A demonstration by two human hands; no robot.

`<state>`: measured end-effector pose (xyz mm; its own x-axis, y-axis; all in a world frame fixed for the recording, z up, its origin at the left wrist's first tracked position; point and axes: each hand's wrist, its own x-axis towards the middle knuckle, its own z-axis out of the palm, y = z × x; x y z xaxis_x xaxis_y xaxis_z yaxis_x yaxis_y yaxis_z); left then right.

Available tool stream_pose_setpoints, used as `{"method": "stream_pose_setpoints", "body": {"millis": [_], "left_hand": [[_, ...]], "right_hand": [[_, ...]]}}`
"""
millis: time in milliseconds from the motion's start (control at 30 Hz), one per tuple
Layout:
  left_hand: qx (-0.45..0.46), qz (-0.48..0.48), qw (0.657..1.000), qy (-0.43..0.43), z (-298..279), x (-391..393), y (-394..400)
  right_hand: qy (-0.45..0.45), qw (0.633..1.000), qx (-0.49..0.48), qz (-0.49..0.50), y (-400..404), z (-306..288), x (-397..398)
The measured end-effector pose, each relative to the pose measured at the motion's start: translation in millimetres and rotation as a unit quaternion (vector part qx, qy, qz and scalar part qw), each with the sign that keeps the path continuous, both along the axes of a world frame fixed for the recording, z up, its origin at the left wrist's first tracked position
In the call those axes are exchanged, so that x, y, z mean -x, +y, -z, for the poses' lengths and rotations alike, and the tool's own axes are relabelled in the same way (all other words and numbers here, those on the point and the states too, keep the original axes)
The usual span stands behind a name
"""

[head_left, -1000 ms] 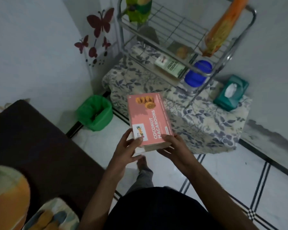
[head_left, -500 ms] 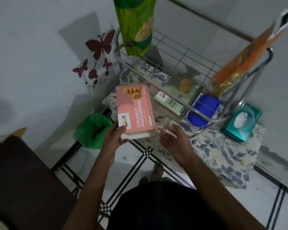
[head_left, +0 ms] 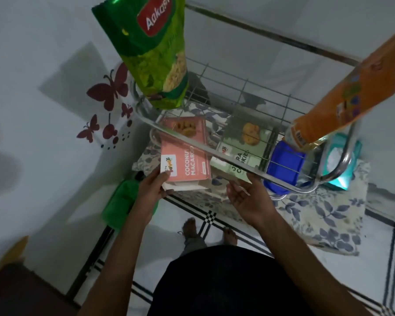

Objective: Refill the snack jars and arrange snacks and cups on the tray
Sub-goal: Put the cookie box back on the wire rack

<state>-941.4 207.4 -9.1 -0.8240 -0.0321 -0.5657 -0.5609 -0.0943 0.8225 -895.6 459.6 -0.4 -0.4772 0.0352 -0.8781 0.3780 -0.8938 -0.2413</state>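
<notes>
Our left hand (head_left: 154,187) grips the pink cardboard macaroon box (head_left: 184,156), long axis pointing away into the rack; right hand (head_left: 249,197) open, probably nearer the pale green cookie box (head_left: 242,151).

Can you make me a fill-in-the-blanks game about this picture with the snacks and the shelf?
1. The left hand holds a pink box that says Coconut ____.
2. The right hand is open and holds ____.
3. The container on the lower shelf of the metal rack has a ____ lid.
4. The tall bag standing on the top shelf, left side, is ____.

Missing words: Macaroons; nothing; blue; green
</notes>
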Motion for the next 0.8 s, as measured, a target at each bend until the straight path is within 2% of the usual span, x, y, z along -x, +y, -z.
{"method": "stream_pose_setpoints", "body": {"millis": [300, 500, 667, 800], "left_hand": [[0.001, 0.142, 0.99, 0.0, 6, 98, 0], [0.023, 0.159, 0.987, -0.02, 11, 143, 11], [0.014, 0.232, 0.973, -0.006, 8, 156, 11], [0.029, 0.221, 0.975, 0.015, 11, 154, 11]], "right_hand": [[-0.021, 0.99, -0.003, 0.137, -18, 3, 14], [-0.034, 0.981, -0.019, 0.19, -28, 6, 24], [-0.029, 0.981, -0.032, 0.19, -32, 6, 34], [-0.03, 0.979, -0.056, 0.194, -37, 9, 38]]}}
